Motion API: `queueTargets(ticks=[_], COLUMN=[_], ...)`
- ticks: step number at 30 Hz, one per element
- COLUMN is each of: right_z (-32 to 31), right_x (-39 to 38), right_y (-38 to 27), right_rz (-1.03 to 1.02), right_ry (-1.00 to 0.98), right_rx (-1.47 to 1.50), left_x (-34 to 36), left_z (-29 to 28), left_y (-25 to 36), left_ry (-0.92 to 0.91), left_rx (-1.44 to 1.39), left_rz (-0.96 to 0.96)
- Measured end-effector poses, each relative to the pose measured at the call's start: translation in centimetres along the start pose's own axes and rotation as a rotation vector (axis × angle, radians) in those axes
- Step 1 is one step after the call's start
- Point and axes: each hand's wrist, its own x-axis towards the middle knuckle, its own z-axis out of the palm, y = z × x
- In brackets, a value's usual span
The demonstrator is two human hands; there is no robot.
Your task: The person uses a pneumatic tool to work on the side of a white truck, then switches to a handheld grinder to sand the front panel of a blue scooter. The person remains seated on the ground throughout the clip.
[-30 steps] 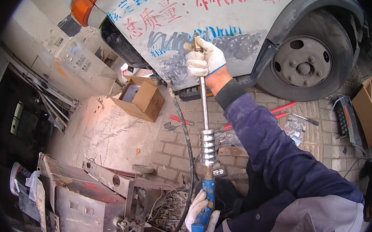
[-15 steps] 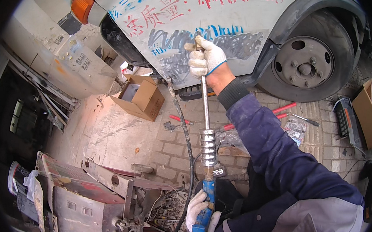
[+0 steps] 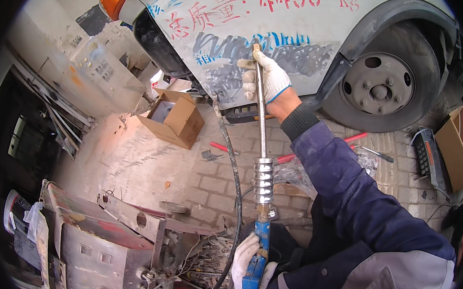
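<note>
I see a long slide-hammer tool with a steel rod, a ribbed sliding weight and a blue handle. Its brass tip is at the smudged grey patch on the white vehicle panel. My gloved right hand loosely cradles the rod's upper end, fingers half curled to its left with the rod showing across the palm. At the bottom, my gloved left hand grips the blue handle. A dark hose runs alongside the tool.
A wheel is at the right, beside a corded device and cardboard. An open box, red-handled tools and plastic bags lie on the pavers. A battered metal machine fills the lower left; long strips lean behind.
My right hand has loosened its fingers around the rod, leaving more of the rod visible. The view has shifted slightly, so the panel sits a little lower and farther right.
</note>
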Motion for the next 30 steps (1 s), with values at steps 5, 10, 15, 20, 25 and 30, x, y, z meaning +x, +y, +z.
queueTargets(ticks=[5, 10, 15, 20, 25, 30], right_z=[-1.0, -2.4, 1.5, 3.9, -1.1, 0.2], right_x=[-8.1, -13.8, -9.3, -9.8, -15.9, -11.7], right_y=[4.9, 8.0, 3.1, 3.2, 7.9, 4.7], right_rz=[0.346, 0.464, 0.429, 0.291, 0.519, 0.494], right_ry=[-0.020, 0.027, 0.142, 0.055, 0.086, 0.039], right_rx=[-0.019, -0.042, -0.072, -0.056, 0.082, -0.121], left_x=[0.1, -0.2, -0.4, -1.1, -1.7, -1.7], left_z=[-0.1, -0.3, 0.0, -0.4, 0.1, 0.8], left_y=[-0.5, -0.6, -0.7, -1.0, -1.2, -1.5], left_ry=[-0.005, 0.000, 0.043, 0.040, 0.016, 0.055], left_rx=[-0.051, -0.076, -0.160, -0.124, -0.226, -0.302], left_rz=[0.030, 0.010, 0.005, -0.004, 0.074, -0.015])
